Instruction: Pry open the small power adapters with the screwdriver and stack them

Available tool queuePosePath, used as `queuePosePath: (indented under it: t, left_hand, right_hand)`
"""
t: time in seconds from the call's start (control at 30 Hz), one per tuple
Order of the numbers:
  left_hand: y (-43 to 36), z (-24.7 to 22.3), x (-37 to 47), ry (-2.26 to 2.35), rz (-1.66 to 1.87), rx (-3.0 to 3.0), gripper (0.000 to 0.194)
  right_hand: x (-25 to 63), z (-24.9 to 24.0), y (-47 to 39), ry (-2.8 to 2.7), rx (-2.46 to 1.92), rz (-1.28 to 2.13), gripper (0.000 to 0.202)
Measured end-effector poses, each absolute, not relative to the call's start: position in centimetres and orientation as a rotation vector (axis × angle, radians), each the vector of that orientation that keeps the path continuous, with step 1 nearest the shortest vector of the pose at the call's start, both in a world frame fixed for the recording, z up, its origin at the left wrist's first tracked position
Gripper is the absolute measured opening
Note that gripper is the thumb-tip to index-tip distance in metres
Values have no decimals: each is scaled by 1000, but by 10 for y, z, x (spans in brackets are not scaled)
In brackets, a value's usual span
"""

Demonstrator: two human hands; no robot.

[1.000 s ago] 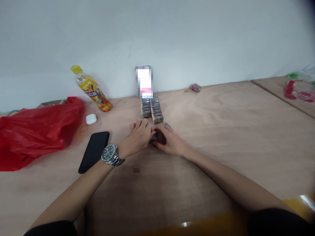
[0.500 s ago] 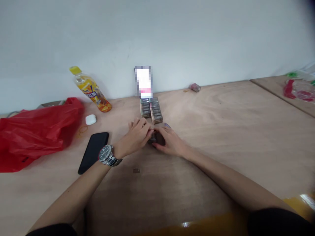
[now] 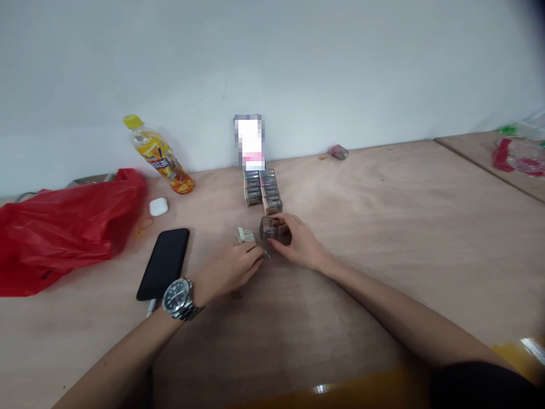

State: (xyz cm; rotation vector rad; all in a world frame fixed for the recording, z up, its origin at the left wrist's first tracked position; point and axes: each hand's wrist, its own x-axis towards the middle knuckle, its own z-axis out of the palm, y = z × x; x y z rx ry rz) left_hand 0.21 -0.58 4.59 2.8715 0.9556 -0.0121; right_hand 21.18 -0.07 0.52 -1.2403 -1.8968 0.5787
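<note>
A clear, smoky box [image 3: 269, 228] is gripped at its right side by my right hand [image 3: 300, 244], thumb below and fingers above. My left hand [image 3: 236, 264], with a steel watch on the wrist, is closed just left of the box. A pale, cream-coloured piece [image 3: 246, 235] shows beyond its fingers. Whether the left fingers grip that piece is partly hidden. By the left fingertips lies a small thin item [image 3: 267, 254]. Two rows of small clear boxes [image 3: 271, 196] stand beyond both hands, in front of an upright phone [image 3: 250, 139].
Left of my hands are a black phone [image 3: 164, 264], a white earphone case [image 3: 159, 207], a drink bottle [image 3: 164, 159] and a red bag [image 3: 68, 233]. A small pinkish box [image 3: 339, 151] sits by the wall. Clear and red plastic [image 3: 519, 156] lies far right.
My left hand has moved down and away from my right hand. The smoky box is now plainly visible in my right hand, and the cream-coloured piece has come into sight.
</note>
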Motion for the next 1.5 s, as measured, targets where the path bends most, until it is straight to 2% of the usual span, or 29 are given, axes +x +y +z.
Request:
queuePosePath:
  t: [0.27,0.37,0.53,0.83,0.93,1.13,1.5]
  left_hand:
    - [-4,45,13,997,-105,2875,18]
    - [-6,51,12,961,31,2882,18]
    - [2,67,13,1026,522,2850,12]
    - [0,58,11,980,574,2948,15]
    - [-5,55,10,923,444,2967,19]
    - [-2,50,15,968,-118,2945,20]
    - [1,50,15,1031,-218,2849,21]
  right_hand:
    - [212,5,-1,-1926,-1210,591,45]
    - [212,8,-2,-1942,-1200,584,44]
    - [210,15,-4,-1983,-1193,567,40]
    - [212,13,-4,-1958,-1206,590,44]
    - [212,12,-4,-1946,-1210,607,44]
    - [212,7,-2,-1925,-1206,602,45]
    - [212,5,-2,-1925,-1212,603,45]
